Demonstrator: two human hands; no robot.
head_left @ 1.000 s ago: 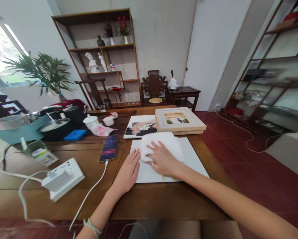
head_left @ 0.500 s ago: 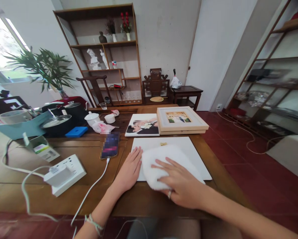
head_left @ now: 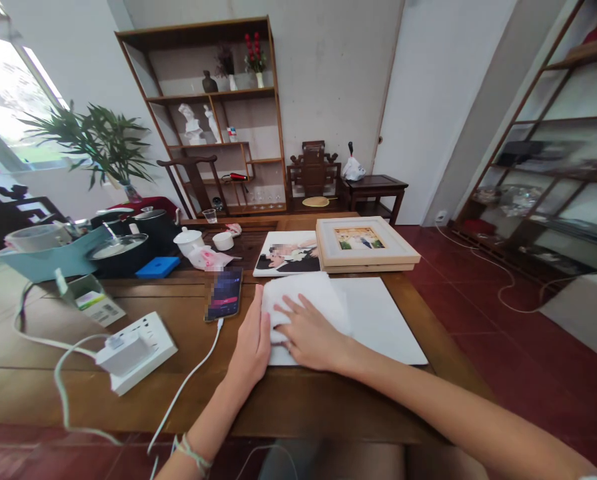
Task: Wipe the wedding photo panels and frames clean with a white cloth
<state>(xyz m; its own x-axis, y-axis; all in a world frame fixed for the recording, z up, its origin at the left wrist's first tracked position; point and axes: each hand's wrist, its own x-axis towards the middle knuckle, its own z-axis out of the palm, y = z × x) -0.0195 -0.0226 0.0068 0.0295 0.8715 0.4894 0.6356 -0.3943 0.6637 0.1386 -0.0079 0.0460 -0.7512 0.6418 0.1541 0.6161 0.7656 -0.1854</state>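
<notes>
A white flat board (head_left: 378, 320) lies on the wooden table (head_left: 288, 400) in front of me. My right hand (head_left: 308, 333) presses a folded white cloth (head_left: 303, 297) onto the board's left part, fingers spread flat over it. My left hand (head_left: 251, 347) stands on its edge against the board's left side, fingers straight and together, touching the cloth's left edge.
Behind the board lie a photo print (head_left: 286, 257) and a framed picture (head_left: 366, 243). A phone (head_left: 223, 293) on a white cable, a power strip (head_left: 136, 350), pots (head_left: 123, 250) and tea ware (head_left: 188, 240) fill the left side. Shelves stand at the back and right.
My right hand has slid the cloth from the board's near edge up and to the left. My left hand turned from lying flat onto its edge at the board's side.
</notes>
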